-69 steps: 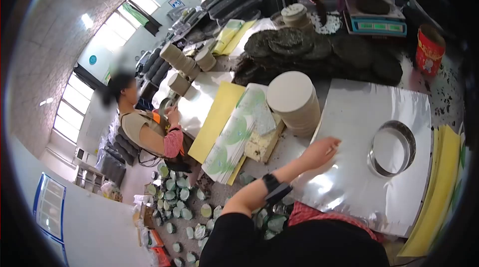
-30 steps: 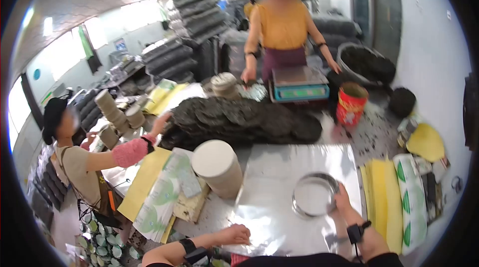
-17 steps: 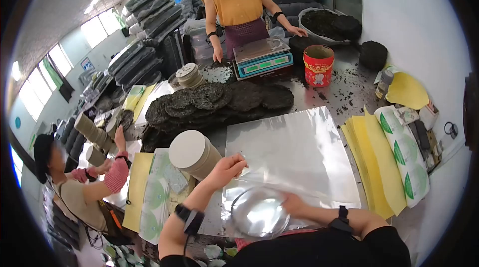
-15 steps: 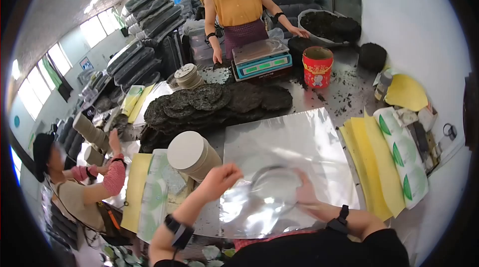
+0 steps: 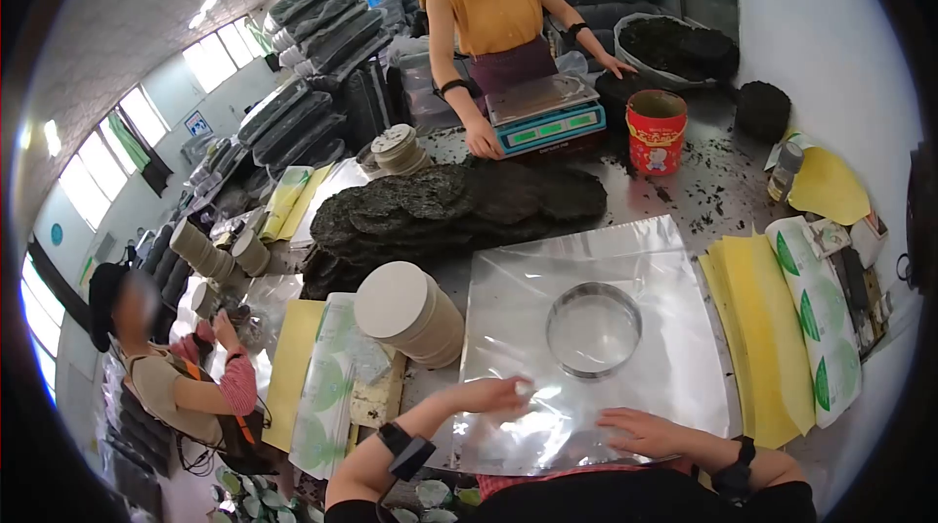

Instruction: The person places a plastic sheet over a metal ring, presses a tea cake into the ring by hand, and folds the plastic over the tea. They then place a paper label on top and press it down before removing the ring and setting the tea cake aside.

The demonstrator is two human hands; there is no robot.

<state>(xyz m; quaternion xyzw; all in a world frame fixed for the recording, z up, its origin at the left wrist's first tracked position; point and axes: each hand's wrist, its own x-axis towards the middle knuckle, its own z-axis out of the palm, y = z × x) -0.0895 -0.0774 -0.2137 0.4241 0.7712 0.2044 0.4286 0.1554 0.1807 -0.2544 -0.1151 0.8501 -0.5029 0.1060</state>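
Observation:
A thin metal ring [image 5: 554,352] lies flat on clear plastic sheets [image 5: 518,288] spread over the table in front of me. My left hand [image 5: 489,394] is just above the near part of the sheets, fingers curled together around something small and whitish that I cannot make out. Lower right of the ring, my right hand [image 5: 645,432] rests palm down on the plastic, fingers stretched out and holding nothing. A stack of round pale discs [image 5: 405,303] stands left of the sheets, and flat dark round cakes [image 5: 420,205] are heaped behind them.
Across the table, a co-worker's hand [image 5: 484,139] touches the digital scale [image 5: 552,130]. A red bucket [image 5: 657,137] stands beside it. Yellow sheets [image 5: 757,337] and green-printed wrappers [image 5: 816,327] lie at right, more wrappers [image 5: 327,386] at left. Another co-worker [image 5: 186,376] works at far left.
My right hand has let go of the ring, which now lies farther away on the sheets. My left hand has come down. The co-worker's hand has moved onto the scale's corner. The view has shifted.

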